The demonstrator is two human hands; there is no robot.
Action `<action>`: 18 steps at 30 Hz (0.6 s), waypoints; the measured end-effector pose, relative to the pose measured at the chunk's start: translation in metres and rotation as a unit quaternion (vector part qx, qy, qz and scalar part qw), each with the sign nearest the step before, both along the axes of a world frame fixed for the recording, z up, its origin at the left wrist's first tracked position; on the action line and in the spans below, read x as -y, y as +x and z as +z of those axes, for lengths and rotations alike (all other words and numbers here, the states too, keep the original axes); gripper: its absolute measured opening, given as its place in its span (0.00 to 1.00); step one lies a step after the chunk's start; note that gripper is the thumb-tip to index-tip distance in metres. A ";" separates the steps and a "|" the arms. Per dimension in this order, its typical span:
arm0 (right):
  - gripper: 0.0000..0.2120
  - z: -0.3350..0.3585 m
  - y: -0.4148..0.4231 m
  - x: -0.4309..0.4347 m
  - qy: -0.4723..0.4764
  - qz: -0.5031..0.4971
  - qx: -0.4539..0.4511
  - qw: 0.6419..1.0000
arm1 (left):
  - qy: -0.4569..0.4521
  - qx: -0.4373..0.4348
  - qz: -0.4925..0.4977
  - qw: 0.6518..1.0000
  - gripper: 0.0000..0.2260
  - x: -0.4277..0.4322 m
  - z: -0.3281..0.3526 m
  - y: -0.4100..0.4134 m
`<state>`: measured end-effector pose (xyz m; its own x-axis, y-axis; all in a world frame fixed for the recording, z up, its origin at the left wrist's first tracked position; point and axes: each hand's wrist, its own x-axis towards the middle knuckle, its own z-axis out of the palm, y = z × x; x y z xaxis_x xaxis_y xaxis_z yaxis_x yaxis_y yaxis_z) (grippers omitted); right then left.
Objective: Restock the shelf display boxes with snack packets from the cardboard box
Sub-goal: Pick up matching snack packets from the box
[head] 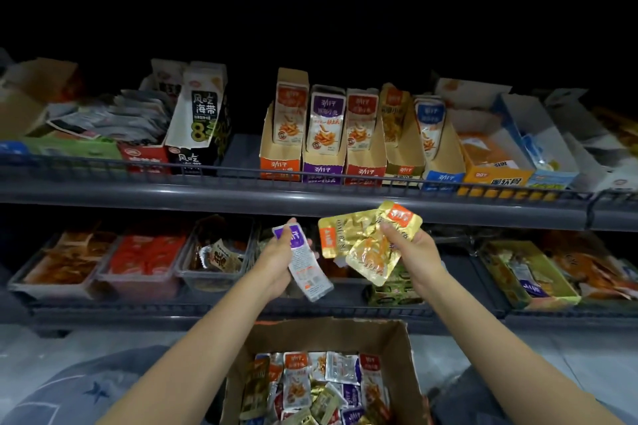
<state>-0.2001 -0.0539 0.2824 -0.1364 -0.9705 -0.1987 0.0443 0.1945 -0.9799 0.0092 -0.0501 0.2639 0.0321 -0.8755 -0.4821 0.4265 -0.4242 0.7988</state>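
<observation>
I hold both hands up between the cardboard box (321, 373) at my lap and the upper shelf (310, 198). My left hand (276, 259) is closed around a purple-and-white packet (305, 260), its long axis running from upper left down to lower right. My right hand (411, 252) pinches a small fan of gold packets (366, 245) by their top edges, and they hang down and leftward.

The display boxes stand in a row at the shelf's front edge, above and slightly beyond my hands. The purple display box (322, 152) sits almost straight above my left hand. The gold display box (402, 134) stands up and a little right of my right hand, so each hand is nearer its own matching box. I judge the next move to be a short lift up and forward.

Most print is too blurred to read. A black-and-white box (198, 114) near the shelf's left end reads "风吃海带". The cardboard box still holds many mixed packets.
</observation>
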 end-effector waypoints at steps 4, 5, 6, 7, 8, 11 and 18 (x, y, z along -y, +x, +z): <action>0.08 0.001 0.004 -0.002 -0.016 0.036 -0.022 0.999 | 0.052 -0.075 -0.091 0.992 0.18 0.002 -0.004 -0.002; 0.08 0.001 0.008 -0.004 -0.013 0.060 -0.031 0.998 | 0.062 -0.075 -0.121 0.988 0.22 0.001 -0.004 -0.005; 0.09 0.000 0.011 -0.005 -0.010 0.089 -0.038 0.995 | 0.068 -0.090 -0.139 0.984 0.27 0.003 -0.005 -0.007; 0.10 0.000 0.015 -0.007 -0.006 0.119 -0.043 0.992 | 0.074 -0.105 -0.149 0.980 0.30 0.004 -0.004 -0.008; 0.10 0.000 0.017 -0.009 -0.002 0.148 -0.054 0.988 | 0.077 -0.114 -0.157 0.978 0.30 0.005 -0.003 -0.008; 0.11 0.001 0.020 -0.013 0.016 0.241 -0.103 0.965 | 0.061 -0.088 -0.153 0.982 0.21 0.005 0.003 -0.008; 0.08 0.005 0.016 -0.009 -0.002 0.227 -0.073 0.971 | -0.027 0.069 -0.097 0.992 0.05 0.006 -0.002 -0.010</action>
<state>-0.1836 -0.0447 0.2871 0.2785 -0.9383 -0.2048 -0.1852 0.1568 -0.9701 -0.0005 -0.0561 0.2615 -0.0779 -0.8956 -0.4380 0.2256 -0.4438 0.8673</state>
